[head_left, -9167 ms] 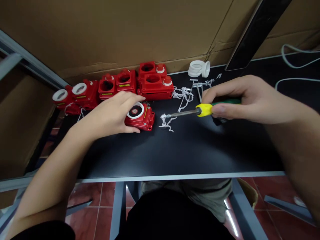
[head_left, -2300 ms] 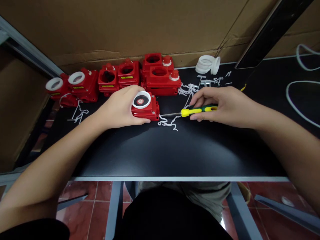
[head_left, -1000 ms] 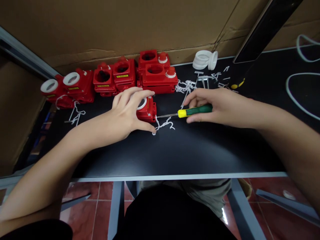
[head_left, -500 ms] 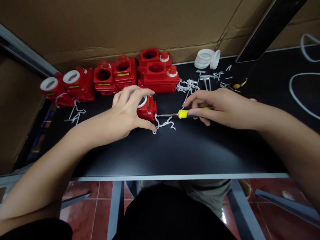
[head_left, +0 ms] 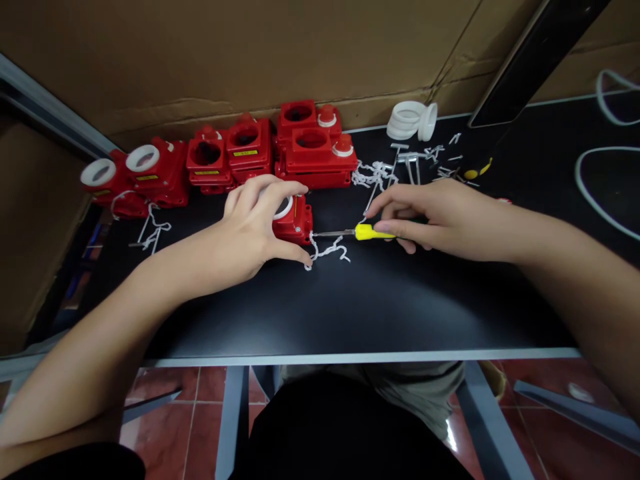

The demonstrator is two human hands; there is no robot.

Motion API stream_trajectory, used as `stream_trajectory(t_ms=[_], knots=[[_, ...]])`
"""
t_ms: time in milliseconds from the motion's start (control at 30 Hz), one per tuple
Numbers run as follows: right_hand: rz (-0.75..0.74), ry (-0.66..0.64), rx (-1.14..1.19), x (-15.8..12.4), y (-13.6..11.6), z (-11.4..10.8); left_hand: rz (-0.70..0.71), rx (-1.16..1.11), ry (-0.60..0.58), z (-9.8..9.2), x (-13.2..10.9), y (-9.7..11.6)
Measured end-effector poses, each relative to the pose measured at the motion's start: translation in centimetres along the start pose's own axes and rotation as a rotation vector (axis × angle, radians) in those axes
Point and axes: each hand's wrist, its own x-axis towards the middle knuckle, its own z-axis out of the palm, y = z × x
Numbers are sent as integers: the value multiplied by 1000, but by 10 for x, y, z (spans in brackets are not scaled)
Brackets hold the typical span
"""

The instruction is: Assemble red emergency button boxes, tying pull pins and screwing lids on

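Observation:
My left hand (head_left: 250,230) is closed around a red housing (head_left: 301,220) with a white ring in its top, and it covers most of that part. A white cord (head_left: 327,251) trails from the housing's right side onto the black table. My right hand (head_left: 425,213) grips a screwdriver (head_left: 367,231) by its yellow and green handle, between thumb and fingers. The screwdriver lies level, its shaft pointing left, with the tip at the housing's right side beside the cord. Whether the tip sits in a screw is too small to tell.
Several red housings (head_left: 250,150) stand in a row along the cardboard wall (head_left: 225,53). White rings (head_left: 407,120), T-shaped metal rods (head_left: 410,159), small screws (head_left: 445,172) and bundled white cord (head_left: 370,175) lie at the back right. A black post (head_left: 530,67) rises behind them.
The screwdriver handle has turned in my right hand, so more yellow faces up. My left hand and the red housing have stayed in place.

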Motion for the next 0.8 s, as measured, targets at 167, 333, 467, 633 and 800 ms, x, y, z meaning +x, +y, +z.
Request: stream_trajectory(t_ms=[167, 333, 467, 633, 800], knots=[[-87, 109, -103, 5, 8, 2, 9, -26, 35, 3, 1, -1], [-90, 134, -119, 3, 8, -2, -1, -27, 24, 3, -1, -2], [-70, 133, -73, 0, 4, -5, 10, -14, 18, 2, -2, -2], [-73, 48, -63, 0, 3, -3, 17, 18, 11, 2, -2, -2], [-36, -31, -47, -1, 0, 3, 22, 27, 26, 3, -2, -3]])
